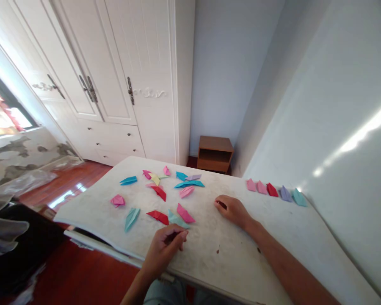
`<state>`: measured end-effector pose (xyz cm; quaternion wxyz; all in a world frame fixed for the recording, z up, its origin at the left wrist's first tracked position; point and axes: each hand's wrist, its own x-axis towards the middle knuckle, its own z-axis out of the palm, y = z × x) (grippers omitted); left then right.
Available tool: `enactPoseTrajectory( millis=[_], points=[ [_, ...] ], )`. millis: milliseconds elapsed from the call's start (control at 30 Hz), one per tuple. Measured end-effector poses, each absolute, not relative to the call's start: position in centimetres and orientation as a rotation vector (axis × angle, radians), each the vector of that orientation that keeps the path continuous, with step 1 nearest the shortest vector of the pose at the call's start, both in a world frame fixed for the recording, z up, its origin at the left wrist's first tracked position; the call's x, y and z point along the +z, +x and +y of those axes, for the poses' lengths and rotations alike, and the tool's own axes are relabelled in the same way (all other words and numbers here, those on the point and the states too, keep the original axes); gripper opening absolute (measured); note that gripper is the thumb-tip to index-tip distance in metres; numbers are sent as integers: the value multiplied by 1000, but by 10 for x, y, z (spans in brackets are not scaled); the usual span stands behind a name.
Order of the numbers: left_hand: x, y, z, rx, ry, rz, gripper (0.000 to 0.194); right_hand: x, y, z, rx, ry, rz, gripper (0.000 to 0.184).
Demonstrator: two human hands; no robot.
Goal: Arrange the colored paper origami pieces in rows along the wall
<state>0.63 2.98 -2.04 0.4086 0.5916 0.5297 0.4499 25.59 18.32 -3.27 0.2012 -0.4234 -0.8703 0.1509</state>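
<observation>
My left hand point(169, 245) rests near the table's front edge, fingers curled in and thumb against them, with nothing seen in it. Just beyond its knuckles lie a pale teal folded paper piece point(177, 219), a deep pink one point(185, 213) and a red one point(158, 217). My right hand point(231, 208) lies on the tabletop in a loose fist, also with nothing visible inside. To its left is a pink folded paper boat point(186, 192). A long blue piece point(189, 184) is behind that boat, close to a lavender piece point(193, 177).
On the white table point(209, 271), more folded papers lie scattered left, including a teal one point(132, 219) and a pink one point(117, 201). Several stand in a row by the right wall, a red one point(272, 189) among them. Behind are a wardrobe point(152, 55) and a brown nightstand point(216, 144).
</observation>
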Motion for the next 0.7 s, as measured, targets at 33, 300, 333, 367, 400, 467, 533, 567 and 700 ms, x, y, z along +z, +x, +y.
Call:
enactPoseTrajectory(
  millis=[33,300,333,367,400,467,533,567,700],
  points=[
    [-16,5,32,1149,1514,1344,33,-34,257,184,430,-1173,-2425,22],
    [25,-10,92,1024,1906,1718,26,-35,255,177,433,-1195,-2384,21],
    [24,-12,103,939,1937,1791,27,-35,252,173,424,-1187,-2388,21],
    [23,-14,114,852,1969,1847,27,-36,249,169,420,-1164,-2399,21],
    [20,-15,125,777,1996,1890,28,-36,246,165,420,-1126,-2417,21],
    [15,-15,142,641,2040,1948,31,-37,240,158,427,-1029,-2467,21],
    [11,-13,154,514,2066,1983,32,-38,237,154,434,-963,-2496,21],
    [10,-11,158,457,2075,1991,32,-38,236,154,438,-948,-2498,21],
    [6,-4,166,322,2105,1998,32,-38,238,157,465,-942,-2468,20]
  ],
)
